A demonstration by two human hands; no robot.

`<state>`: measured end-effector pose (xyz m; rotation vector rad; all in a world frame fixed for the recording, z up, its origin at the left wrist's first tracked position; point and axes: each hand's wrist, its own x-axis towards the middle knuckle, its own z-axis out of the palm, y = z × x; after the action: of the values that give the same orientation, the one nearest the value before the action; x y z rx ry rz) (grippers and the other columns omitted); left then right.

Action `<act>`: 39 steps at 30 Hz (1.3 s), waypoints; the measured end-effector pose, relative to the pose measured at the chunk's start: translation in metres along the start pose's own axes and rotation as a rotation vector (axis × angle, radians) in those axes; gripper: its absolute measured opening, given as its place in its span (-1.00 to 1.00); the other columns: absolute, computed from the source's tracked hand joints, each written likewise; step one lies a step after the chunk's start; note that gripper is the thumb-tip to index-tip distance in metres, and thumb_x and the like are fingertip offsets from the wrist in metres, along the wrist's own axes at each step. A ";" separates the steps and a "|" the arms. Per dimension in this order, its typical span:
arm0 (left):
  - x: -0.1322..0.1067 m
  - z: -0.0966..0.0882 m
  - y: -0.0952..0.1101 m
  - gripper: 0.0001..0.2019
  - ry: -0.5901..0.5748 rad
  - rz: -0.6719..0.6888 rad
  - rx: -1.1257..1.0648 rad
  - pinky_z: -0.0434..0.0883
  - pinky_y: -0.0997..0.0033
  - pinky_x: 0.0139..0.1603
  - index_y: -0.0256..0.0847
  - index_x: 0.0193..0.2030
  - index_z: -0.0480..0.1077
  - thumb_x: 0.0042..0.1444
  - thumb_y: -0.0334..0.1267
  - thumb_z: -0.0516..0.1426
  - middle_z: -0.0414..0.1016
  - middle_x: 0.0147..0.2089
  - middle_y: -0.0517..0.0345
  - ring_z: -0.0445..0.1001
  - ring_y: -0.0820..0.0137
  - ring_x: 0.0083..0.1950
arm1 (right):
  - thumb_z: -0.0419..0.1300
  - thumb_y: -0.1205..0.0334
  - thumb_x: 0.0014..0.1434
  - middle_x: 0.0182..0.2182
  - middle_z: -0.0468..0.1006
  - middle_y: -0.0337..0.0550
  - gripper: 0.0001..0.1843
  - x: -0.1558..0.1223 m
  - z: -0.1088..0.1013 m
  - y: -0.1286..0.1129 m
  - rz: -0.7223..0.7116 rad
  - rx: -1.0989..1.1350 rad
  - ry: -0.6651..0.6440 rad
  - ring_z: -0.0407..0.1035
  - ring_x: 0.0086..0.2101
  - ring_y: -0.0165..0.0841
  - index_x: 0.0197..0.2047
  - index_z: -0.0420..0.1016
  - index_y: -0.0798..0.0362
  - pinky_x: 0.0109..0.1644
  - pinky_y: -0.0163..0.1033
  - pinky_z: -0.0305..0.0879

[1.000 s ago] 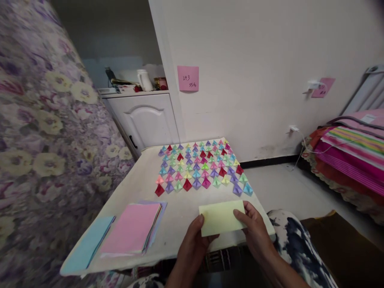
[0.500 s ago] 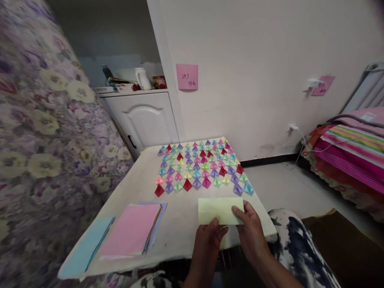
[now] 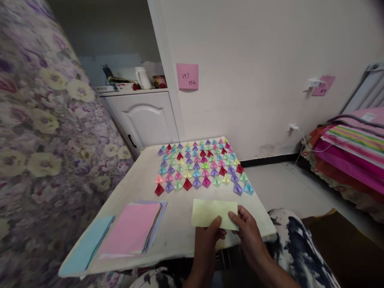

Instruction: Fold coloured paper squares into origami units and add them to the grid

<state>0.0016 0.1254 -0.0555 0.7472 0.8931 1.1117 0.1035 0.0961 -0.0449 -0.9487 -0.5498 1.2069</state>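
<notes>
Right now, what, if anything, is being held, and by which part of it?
A pale yellow paper: the left hand pinches its lower edge, right of the middle; the right hand grips its right end.

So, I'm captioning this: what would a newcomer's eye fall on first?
Probably the rows of colourful folded papers on the far part of the table. Nearer, the left fingers and right fingers hold a pale yellow paper; to its left lies a pink-topped paper stack.

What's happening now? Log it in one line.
left hand: pinching yellow paper | right hand: pinching yellow paper | table: folded paper pieces, pink stack, blue stack
</notes>
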 end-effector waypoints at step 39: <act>-0.016 0.009 0.018 -0.67 -0.230 -0.050 0.044 0.18 0.50 -0.64 -0.35 -0.39 0.43 0.01 -0.05 0.14 0.43 -0.56 0.11 0.29 0.50 -0.66 | 0.23 0.11 0.01 -0.61 0.40 -0.33 -0.78 0.001 -0.023 -0.030 -0.133 -0.535 -0.202 0.24 -0.58 -0.44 -0.48 0.31 0.06 -0.49 -0.38 0.11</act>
<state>-0.0013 0.1149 -0.0327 0.8657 0.7391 0.9431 0.1381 0.0879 -0.0319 -1.2189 -1.1175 1.0584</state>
